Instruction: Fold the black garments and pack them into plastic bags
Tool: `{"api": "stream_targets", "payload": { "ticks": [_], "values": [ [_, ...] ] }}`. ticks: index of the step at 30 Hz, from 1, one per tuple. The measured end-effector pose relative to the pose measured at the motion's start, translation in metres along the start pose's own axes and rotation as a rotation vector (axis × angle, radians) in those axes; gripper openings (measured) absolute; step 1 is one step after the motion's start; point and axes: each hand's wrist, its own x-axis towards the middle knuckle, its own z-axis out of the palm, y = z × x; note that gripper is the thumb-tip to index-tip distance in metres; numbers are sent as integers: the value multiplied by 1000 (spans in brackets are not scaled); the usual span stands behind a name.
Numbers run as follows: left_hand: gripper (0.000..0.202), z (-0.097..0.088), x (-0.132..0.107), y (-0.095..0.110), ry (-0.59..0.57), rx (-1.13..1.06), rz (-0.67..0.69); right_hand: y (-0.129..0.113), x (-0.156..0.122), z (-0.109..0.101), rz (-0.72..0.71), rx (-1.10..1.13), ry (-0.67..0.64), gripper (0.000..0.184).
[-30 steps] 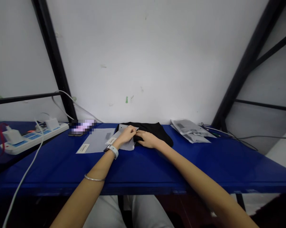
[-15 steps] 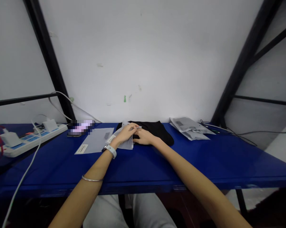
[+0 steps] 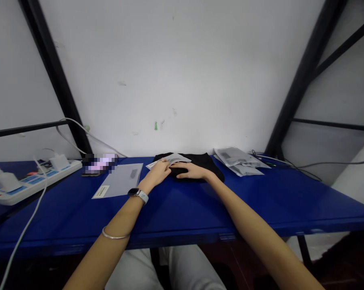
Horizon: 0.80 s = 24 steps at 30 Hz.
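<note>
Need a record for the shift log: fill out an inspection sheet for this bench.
Surface: blue table, glossy.
Job's things: folded black garment by the wall; grey bag over its left end.
Clutter: flat labelled bag; stack of grey packets.
Hands: left hand at the grey bag's edge, grip unclear; right hand flat on the garment.
Cables: power strip with chargers; white cable over the front edge.
Surroundings: white wall, black frame struts.
</note>
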Motion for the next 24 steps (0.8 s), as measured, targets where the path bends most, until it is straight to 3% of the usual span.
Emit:
{"api": "stream_targets", "payload": {
  "ticks": [5,9,12,15,19,21,24],
  "values": [
    [19,8,2,8,7,-74,35,9,16,22,-10,-103,110,28],
    [20,14,2,15,15,-83,22,8,42,45,264,-178,308,25],
    [22,15,3,18,42,-93,14,6,60,52,375,-151,344,26],
    [22,11,4,16,126,-95,-48,6,62,42,289,-66,304,30],
    [20,4,4,8,200,-86,-94,9,42,14,54,216,186,34],
    [19,3,4,6,206,-78,-102,12,32,3,65,176,197,32],
    [19,5,5,4,199,-70,-107,15,30,4,201,60,293,21]
  ]
}}
